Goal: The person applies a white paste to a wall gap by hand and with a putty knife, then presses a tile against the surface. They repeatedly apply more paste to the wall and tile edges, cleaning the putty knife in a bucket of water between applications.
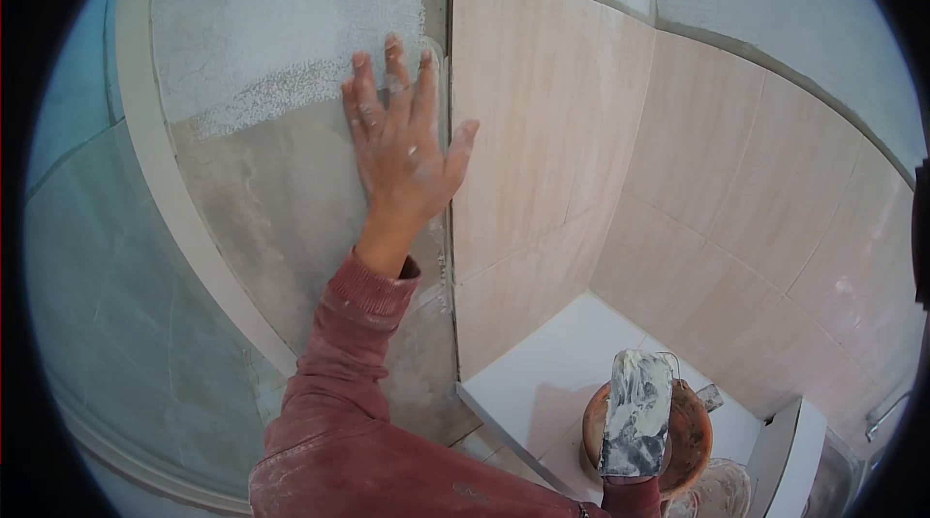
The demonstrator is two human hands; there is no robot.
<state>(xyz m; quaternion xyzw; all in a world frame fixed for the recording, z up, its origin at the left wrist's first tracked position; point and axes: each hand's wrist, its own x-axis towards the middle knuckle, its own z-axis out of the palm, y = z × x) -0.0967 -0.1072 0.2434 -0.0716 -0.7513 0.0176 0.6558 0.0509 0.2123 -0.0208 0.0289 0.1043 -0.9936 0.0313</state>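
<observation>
My left hand (405,145), dusted white, lies flat with spread fingers against the wall, its thumb reaching over the left edge of a beige tile (542,101). Bare grey wall (281,198) shows beside and below it. At the bottom right, a flat rectangular trowel (636,411) smeared with whitish paste is held up over a round orange-brown bucket (699,440). My right sleeve ends just under the trowel's blade, which covers my right hand and its grip.
Beige tiles (727,150) cover the right wall around the corner. A white ledge (572,344) runs beneath them. A clear plastic container (719,491) stands beside the bucket, with a sink (835,474) at the lower right. A pale vertical trim (160,164) borders the left wall.
</observation>
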